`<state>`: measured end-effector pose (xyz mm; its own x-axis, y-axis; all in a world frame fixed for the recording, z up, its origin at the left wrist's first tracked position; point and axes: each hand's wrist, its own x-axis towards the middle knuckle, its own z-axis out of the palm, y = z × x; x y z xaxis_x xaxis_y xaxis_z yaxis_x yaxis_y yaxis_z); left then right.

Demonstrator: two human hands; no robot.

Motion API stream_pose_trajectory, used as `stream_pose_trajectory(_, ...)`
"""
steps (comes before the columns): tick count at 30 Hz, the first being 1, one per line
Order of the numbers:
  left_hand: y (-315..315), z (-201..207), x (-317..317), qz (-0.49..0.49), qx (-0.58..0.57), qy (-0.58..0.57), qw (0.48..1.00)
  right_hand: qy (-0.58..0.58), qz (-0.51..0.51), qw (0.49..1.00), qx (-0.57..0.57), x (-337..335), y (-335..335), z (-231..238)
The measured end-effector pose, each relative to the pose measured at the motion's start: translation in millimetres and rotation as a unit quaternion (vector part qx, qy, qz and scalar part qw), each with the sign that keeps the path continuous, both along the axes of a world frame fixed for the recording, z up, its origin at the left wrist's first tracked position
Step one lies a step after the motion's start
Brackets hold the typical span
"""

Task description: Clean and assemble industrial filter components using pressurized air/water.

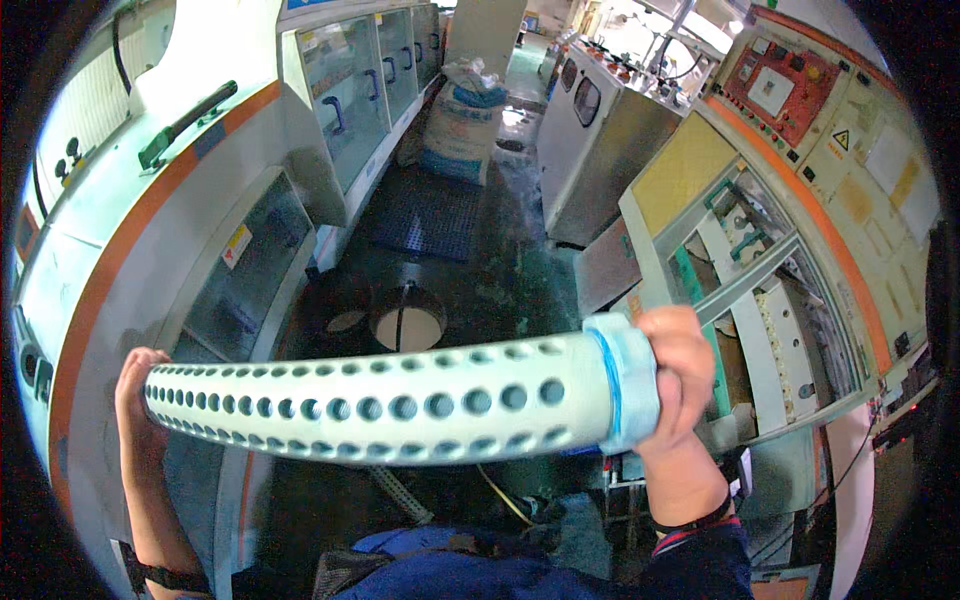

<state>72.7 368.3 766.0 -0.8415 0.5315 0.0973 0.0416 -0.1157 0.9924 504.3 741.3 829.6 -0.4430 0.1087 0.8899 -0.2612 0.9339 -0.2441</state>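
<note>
A long white tube with rows of round holes [400, 400] stretches crosswise in front of me, held up off the floor between both hands. My left hand [138, 388] grips its far left end, which looks narrower in this view. At the other end a pale blue collar [628, 382] wraps the tube, with a brighter blue band along its inner edge. My right hand [678, 375] is closed around that collar end, thumb and fingers curled over its outer side. Several fingers of the left hand are partly hidden behind the tube.
Left stands a machine with an orange stripe and windowed door [250, 265]; right, one with an open window frame [760, 300] and red control panel [780, 85]. Ahead are stacked sacks [462, 130], a dark grid mat [428, 222] and a round container [408, 325]. Another perforated strip [400, 495] lies below.
</note>
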Motion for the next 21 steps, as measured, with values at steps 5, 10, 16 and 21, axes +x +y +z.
stream_pose_trajectory(5, -24.9, 15.8, -22.2, 0.022, 0.026, 0.088, 0.996, -0.019, -0.054, 0.985, -0.163, -24.4, -13.9, -17.7)
stream_pose_trajectory(10, -67.8, 38.4, -43.7, 0.081, 0.002, 0.264, 0.961, -0.11, -0.079, 0.929, -0.345, -40.3, -30.7, -29.3)
stream_pose_trajectory(16, -118.7, 47.0, -66.2, 0.031, 0.044, 0.322, 0.945, -0.071, -0.028, 0.886, -0.458, -34.6, -36.9, -62.8)
stream_pose_trajectory(21, -135.1, 59.7, -43.9, 0.008, 0.05, 0.388, 0.92, -0.074, 0.048, 0.823, -0.561, -20.6, -33.3, -74.5)
